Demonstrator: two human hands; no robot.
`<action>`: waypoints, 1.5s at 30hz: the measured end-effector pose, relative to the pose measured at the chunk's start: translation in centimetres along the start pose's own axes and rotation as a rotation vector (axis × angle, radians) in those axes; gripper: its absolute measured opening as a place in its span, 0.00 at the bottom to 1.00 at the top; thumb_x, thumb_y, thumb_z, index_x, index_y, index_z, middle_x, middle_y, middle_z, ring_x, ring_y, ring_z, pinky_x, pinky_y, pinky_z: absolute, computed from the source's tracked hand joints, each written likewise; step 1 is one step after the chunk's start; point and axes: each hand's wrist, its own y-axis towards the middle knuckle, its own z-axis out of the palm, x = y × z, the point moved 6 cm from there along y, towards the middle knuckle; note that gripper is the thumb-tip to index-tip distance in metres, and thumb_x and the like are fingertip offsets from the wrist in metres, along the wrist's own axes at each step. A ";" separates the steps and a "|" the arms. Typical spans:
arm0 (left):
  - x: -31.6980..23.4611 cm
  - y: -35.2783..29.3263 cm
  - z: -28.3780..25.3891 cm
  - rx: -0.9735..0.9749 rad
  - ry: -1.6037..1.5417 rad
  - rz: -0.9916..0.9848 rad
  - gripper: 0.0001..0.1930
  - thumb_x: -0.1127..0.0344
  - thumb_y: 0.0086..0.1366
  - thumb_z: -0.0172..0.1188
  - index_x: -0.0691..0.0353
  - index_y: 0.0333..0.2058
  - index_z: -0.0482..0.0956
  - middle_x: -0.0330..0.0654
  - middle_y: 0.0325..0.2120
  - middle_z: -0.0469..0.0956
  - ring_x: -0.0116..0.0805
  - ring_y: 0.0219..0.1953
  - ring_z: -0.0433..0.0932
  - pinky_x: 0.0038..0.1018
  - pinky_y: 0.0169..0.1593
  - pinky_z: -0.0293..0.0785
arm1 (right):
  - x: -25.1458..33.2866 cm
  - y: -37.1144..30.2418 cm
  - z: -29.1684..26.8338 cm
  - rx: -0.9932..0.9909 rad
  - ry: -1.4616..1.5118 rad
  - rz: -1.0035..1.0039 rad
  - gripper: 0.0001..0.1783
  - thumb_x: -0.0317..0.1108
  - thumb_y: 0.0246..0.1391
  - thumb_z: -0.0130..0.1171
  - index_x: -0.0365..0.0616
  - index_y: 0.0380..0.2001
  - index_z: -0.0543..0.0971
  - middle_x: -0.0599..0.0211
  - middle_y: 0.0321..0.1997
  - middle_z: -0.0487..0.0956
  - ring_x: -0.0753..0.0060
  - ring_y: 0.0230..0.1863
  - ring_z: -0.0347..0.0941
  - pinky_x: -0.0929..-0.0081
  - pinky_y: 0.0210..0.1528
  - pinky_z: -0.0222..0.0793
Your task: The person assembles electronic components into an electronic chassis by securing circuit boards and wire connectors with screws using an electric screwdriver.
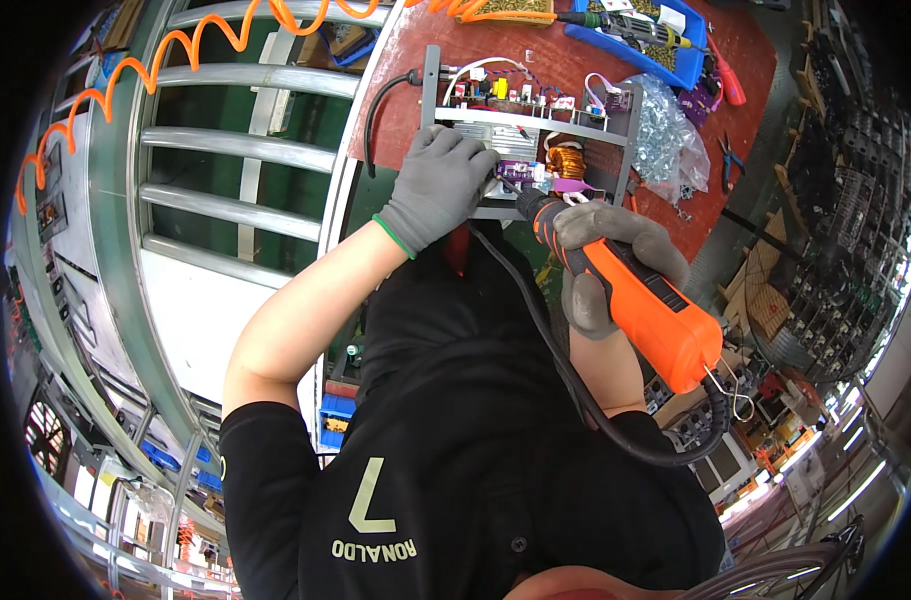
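Observation:
My right hand (616, 255), in a grey glove, is wrapped round an orange and black electric screwdriver (666, 330). The tool's tip points up and left at the near side of an open metal chassis (536, 117), next to a small purple board (521, 170). My left hand (441, 180), also gloved in grey, grips the chassis at its near left part, with fingers curled and their tips partly hidden. Inside the chassis are a finned metal heat sink (496, 138), a copper-wound coil (566, 160) and a circuit board with wires.
The chassis lies on a red worktop (396, 120). A clear bag of screws (666, 140), pliers (731, 160), a red-handled tool (728, 80) and a blue bin (656, 50) lie right and behind. A roller conveyor (246, 150) runs at left under an orange coiled hose (176, 45). The screwdriver's black cord (566, 370) loops near me.

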 end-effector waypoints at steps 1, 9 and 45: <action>0.0 0.0 0.0 -0.001 0.001 -0.001 0.12 0.62 0.54 0.62 0.52 0.38 0.80 0.34 0.34 0.78 0.35 0.43 0.75 0.37 0.57 0.63 | 0.0 0.0 0.1 0.018 0.004 -0.001 0.33 0.23 0.48 0.66 0.44 0.56 0.63 0.47 0.44 0.77 0.55 0.42 0.78 0.61 0.44 0.77; 0.0 -0.1 -0.1 -0.006 0.001 0.002 0.13 0.63 0.53 0.62 0.52 0.39 0.80 0.34 0.33 0.78 0.35 0.43 0.75 0.36 0.57 0.63 | -0.1 0.7 0.3 0.131 -0.017 -0.008 0.38 0.31 0.49 0.69 0.47 0.62 0.63 0.52 0.50 0.74 0.58 0.40 0.78 0.57 0.41 0.76; 0.0 0.0 0.1 -0.024 -0.003 0.014 0.10 0.63 0.55 0.60 0.54 0.37 0.81 0.35 0.32 0.77 0.34 0.42 0.75 0.35 0.56 0.63 | -0.3 1.9 0.9 0.171 -0.027 0.075 0.20 0.30 0.50 0.65 0.42 0.43 0.67 0.55 0.36 0.75 0.61 0.30 0.78 0.58 0.34 0.76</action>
